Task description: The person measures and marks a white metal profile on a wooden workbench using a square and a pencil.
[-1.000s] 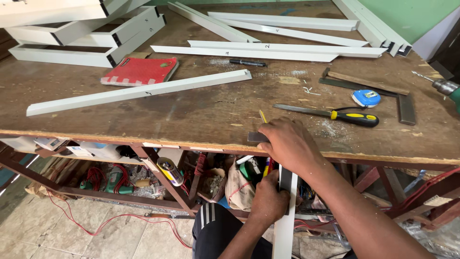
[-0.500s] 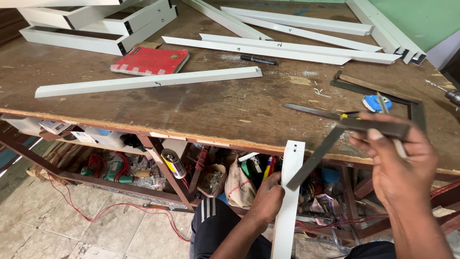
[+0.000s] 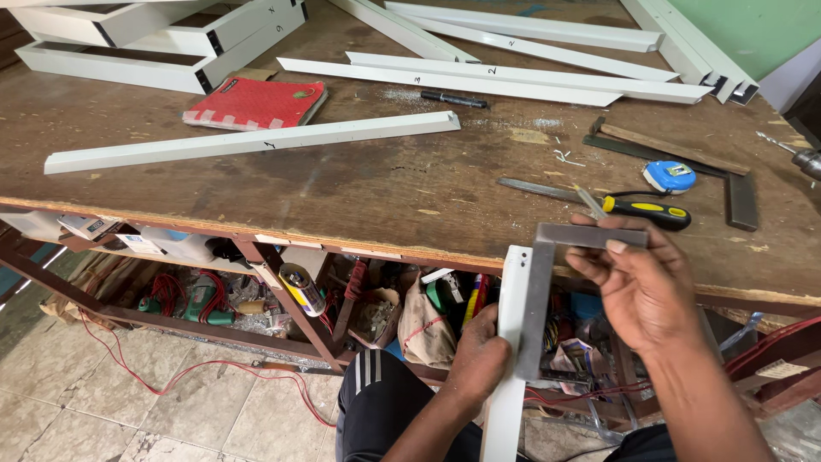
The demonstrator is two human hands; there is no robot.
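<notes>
Down below the table edge, we hold a white metal strip [image 3: 511, 342] with our left hand [image 3: 481, 364]. The strip stands almost straight up, and its top end sits just under the front edge of the wooden workbench [image 3: 359, 184]. Our left fingers are wrapped tight around it.

Our right hand [image 3: 643, 287] grips a grey metal square [image 3: 547, 282], the tool with 2 arms that make a corner. The long arm lies flat against the right side of the white strip, touching it. The short arm sticks out to the right, and our right fingers pinch it from above and below. A thin pencil [image 3: 590, 202] pokes up from that hand too.

On the bench, just behind our right hand, lies a screwdriver [image 3: 599, 201] with a yellow and black handle. Near it sits a small blue tape measure [image 3: 669, 176]. A bigger square [image 3: 684, 162] of wood and dark metal rests beside that. A black marker [image 3: 453, 100] lies farther back, next to some long white strips [image 3: 479, 81]. 1 more long white bar [image 3: 256, 141] lies alone on the left, and a red notebook [image 3: 255, 103] sits just behind it. At the far right edge we see the tip of a drill [image 3: 795, 154].

Under the bench there is a shelf full of tools and red wires [image 3: 197, 368].
</notes>
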